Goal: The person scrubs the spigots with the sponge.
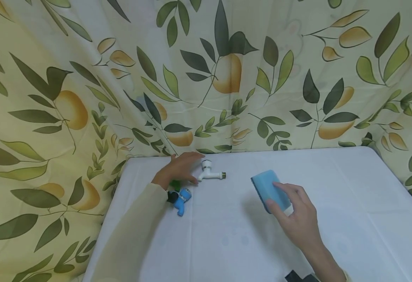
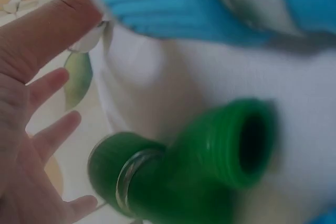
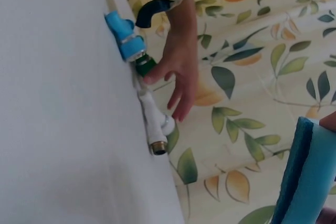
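Observation:
Three plastic taps lie on the white table near its far left edge: a white tap, a green tap and a blue tap. My left hand hovers over them with its fingers spread, the thumb side by the green tap and the fingertips over the white tap. The left wrist view shows the green tap close up and the open palm holding nothing. My right hand holds a blue sponge above the table's middle.
A curtain printed with leaves and yellow fruit hangs right behind the table and drapes down past its left side. The table's left edge runs close to the taps. A dark object shows at the bottom edge.

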The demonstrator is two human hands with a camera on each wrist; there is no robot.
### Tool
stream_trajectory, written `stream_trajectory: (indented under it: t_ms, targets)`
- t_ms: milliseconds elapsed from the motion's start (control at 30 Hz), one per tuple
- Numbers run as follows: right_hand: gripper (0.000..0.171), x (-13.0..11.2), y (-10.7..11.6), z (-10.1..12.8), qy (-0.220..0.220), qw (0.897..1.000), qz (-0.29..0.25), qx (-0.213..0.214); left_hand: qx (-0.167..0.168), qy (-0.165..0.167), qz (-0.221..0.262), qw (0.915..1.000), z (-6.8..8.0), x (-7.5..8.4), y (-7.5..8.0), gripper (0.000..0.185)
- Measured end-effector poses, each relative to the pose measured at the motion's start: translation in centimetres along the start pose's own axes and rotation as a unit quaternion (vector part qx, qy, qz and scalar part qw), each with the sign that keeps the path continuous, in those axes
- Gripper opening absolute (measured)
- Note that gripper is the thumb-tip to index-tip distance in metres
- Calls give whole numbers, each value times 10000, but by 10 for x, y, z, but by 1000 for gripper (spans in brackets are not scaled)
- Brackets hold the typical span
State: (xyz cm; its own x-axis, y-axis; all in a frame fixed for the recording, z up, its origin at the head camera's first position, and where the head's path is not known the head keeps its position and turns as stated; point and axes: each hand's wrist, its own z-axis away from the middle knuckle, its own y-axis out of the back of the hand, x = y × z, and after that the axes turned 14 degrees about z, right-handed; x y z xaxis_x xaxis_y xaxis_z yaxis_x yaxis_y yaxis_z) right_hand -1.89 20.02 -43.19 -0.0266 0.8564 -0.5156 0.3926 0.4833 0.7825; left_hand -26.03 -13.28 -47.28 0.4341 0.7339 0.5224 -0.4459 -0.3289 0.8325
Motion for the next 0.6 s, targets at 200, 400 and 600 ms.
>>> stream_trajectory:
  t_ms: [200, 400, 600]
  targets:
    - [48, -1, -1, 0, -12, 10000, 6, -13, -285, 40, -141, 9995, -10, -2, -6, 108]
    - [49, -2, -2, 0, -45, 10000, 12, -42, -427, 104, -157, 9989, -13, -1, -5, 103]
    - [49, -1, -4, 0, -36, 10000, -9, -25, -412, 67, -156, 9990, -13, -2, -5, 100]
